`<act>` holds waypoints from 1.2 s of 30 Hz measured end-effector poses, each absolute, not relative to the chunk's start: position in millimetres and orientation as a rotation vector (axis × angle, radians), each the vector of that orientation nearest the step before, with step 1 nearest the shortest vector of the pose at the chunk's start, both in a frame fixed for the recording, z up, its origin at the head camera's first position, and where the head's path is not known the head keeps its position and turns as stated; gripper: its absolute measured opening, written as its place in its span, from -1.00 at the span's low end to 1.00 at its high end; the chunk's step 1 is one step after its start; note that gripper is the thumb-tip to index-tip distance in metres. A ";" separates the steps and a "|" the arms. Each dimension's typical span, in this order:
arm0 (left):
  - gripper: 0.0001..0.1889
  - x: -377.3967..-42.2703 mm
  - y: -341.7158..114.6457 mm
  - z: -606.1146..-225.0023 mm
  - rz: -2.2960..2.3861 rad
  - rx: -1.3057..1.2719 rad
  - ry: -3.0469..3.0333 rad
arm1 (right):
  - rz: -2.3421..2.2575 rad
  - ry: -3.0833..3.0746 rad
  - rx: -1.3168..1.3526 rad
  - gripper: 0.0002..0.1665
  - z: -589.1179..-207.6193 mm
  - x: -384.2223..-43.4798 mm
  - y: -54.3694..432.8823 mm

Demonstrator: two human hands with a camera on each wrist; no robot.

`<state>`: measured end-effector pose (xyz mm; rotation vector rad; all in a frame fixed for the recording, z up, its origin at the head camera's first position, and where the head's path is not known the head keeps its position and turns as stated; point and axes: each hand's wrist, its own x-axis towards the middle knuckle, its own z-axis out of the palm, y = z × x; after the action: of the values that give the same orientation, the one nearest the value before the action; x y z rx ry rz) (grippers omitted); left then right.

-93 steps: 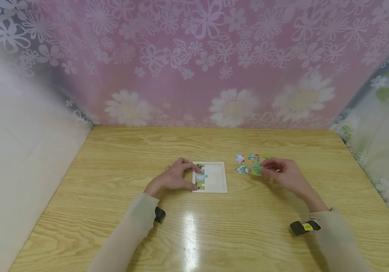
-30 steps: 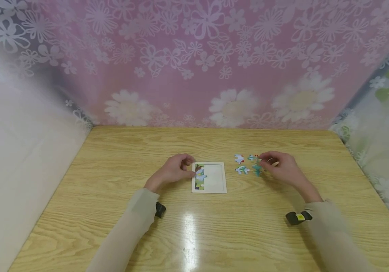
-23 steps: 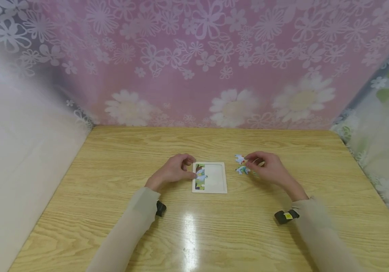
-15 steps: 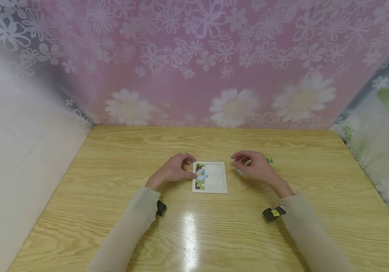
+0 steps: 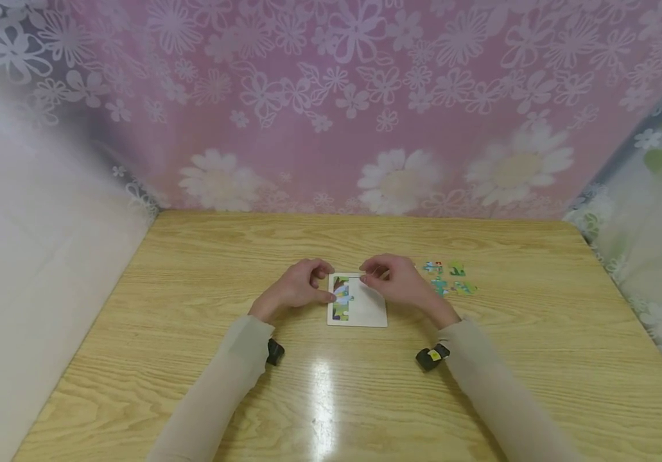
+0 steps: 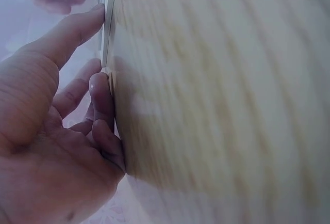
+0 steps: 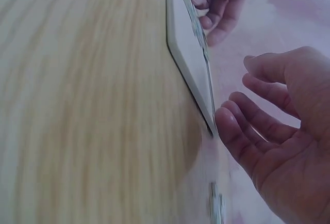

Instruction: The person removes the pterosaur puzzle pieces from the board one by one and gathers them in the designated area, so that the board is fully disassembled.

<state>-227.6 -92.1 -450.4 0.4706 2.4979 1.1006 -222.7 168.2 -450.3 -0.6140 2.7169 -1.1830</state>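
A shallow white puzzle tray (image 5: 370,314) lies on the table, its left side filled by a strip of joined jigsaw pieces (image 5: 340,307) in green, brown and pale blue. My left hand (image 5: 293,292) rests at the tray's left side, thumb at the rim and index finger by the far left corner. Over the tray's far right part is my right hand (image 5: 397,281). In the right wrist view a gap shows between thumb and fingers of the right hand (image 7: 289,110), with no piece in it. Loose jigsaw pieces (image 5: 456,268) lie right of that hand, which partly hides the group.
The wood-grain table (image 5: 221,256) carries the tray and pieces. A pink floral curtain (image 5: 307,128) hangs behind its far edge, with pale cloth (image 5: 36,256) at the left side. Black wrist cameras (image 5: 431,356) sit at both cuffs.
My right hand has moved left from the loose pieces to over the tray, uncovering pieces on the right. My left hand drew back from the joined pieces to the tray's rim.
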 end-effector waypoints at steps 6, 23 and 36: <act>-0.44 -229.1 -92.0 -451.7 1.103 0.469 2.490 | -1.079 2.755 -0.648 -0.69 -455.7 -228.7 156.8; -0.43 -229.8 -91.2 -454.1 1.119 0.425 2.483 | -1.006 2.693 -0.614 -0.72 -455.2 -231.0 141.3; -0.43 -228.8 -87.6 -452.2 1.129 0.383 2.479 | -1.201 2.603 -0.512 -0.89 -451.1 -227.8 132.0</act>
<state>-228.8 -87.6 -452.2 0.3828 2.4793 1.1295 -227.8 132.0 -451.1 -0.5118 2.6032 -1.2007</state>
